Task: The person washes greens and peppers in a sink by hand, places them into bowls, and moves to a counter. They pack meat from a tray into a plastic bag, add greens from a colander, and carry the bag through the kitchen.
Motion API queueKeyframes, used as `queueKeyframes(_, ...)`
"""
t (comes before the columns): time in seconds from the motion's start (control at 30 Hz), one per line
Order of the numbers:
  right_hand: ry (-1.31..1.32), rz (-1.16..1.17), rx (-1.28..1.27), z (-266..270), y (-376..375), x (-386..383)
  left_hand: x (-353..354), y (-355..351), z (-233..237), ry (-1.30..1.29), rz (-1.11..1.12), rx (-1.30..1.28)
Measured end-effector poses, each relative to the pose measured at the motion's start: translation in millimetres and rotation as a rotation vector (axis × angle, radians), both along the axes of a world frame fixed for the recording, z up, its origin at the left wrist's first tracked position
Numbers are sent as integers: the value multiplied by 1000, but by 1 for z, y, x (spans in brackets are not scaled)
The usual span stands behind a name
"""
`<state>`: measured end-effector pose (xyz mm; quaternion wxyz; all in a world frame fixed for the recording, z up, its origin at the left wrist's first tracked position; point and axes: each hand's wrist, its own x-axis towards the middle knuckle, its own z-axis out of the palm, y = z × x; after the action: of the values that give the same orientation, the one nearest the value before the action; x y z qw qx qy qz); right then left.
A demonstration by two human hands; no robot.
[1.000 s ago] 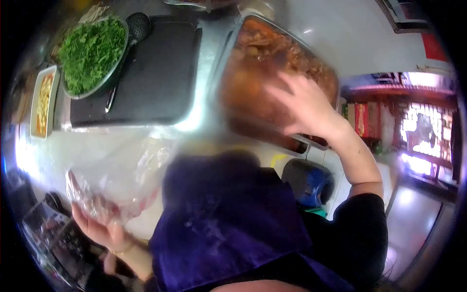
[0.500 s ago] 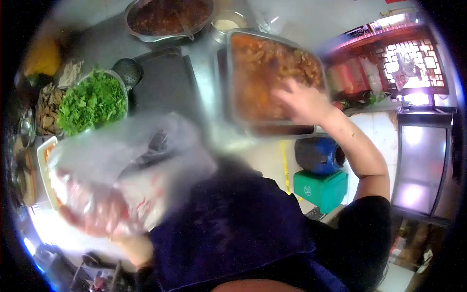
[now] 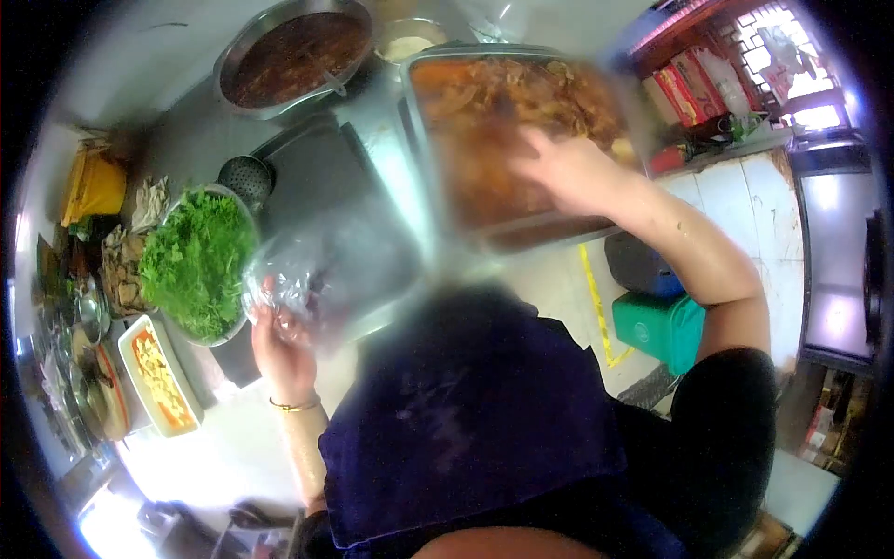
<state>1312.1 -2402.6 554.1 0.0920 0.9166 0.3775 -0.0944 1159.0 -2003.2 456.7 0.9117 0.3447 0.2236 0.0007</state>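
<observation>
My left hand (image 3: 284,354) grips the edge of a clear plastic bag (image 3: 331,275), its fingers partly seen through the film. The bag hangs over the near end of a dark flat tray (image 3: 312,182) and hides part of it. My right hand (image 3: 579,175) is over a large rectangular metal pan (image 3: 512,240) of reddish-brown stewed food (image 3: 559,84). Its fingers are stretched out and apart, with the tips blurred above the food. Beside the bag stands a bowl heaped with chopped green herbs (image 3: 197,265).
At the back are a round basin of dark red sauce (image 3: 298,61) with a utensil in it and a small pot (image 3: 410,42). A perforated ladle (image 3: 245,177) lies by the herbs. Left stands a white dish (image 3: 160,377). A green bin (image 3: 659,328) is on the floor at right.
My left hand has moved up and right with the bag, now bunched smaller, uncovering the white dish. My right hand stays over the pan, its fingers less spread. The view has shifted.
</observation>
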Motion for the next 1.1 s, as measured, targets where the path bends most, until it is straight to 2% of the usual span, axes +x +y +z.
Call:
queueKeyframes(0.1, 23, 0, 16, -2, -5, 2, 0, -3, 16, -138, -60, -38)
queueKeyframes(0.2, 10, -6, 26, -1, -7, 1, -7, -32, 62, 65, 373, -42)
queueKeyframes(0.23, -8, -15, 62, -2, -8, 1, -13, -16, 57, -356, 11, -210)
queueKeyframes(0.37, -99, -11, 221, -2, -20, -1, -4, -3, 45, -562, -137, -236)
queueKeyframes(0.47, -74, -123, 321, 12, -24, -4, 0, -12, 48, -351, 7, -275)
queueKeyframes(0.53, 6, -253, 427, 20, -27, -5, 4, -10, 33, -427, -95, -317)
queueKeyframes(0.57, 69, -326, 611, 18, -33, -2, 4, -13, 31, -415, -101, -345)
queueKeyframes(0.6, -9, -203, 708, 12, -42, 6, 4, -14, 29, -403, -106, -374)
queueKeyframes(0.63, 155, -343, 831, 15, -48, 6, 5, -14, 28, -428, -155, -364)
queueKeyframes(0.7, 455, -583, 1145, 16, -52, 5, 6, -20, 33, -314, -119, -234)
queueKeyframes(0.73, 494, -609, 1315, 9, -54, 4, 7, -24, 33, -262, -95, -202)
queueKeyframes(0.8, 758, -731, 1611, 13, -41, -4, 9, -32, 34, -156, -51, -138)
queueKeyframes(0.87, 1041, -617, 1835, 11, -15, -12, 14, -29, 27, -112, -66, -246)
queueKeyframes(0.93, 1312, -411, 1892, 0, 38, -24, 24, -42, 48, -145, -94, -353)
queueKeyframes(0.97, 1523, -273, 1820, -18, 62, -25, 29, -51, 61, -165, -56, -294)
queueKeyframes(1.1, 2049, -702, 1654, -89, 175, -61, 19, -39, 58, -230, 3, -218)
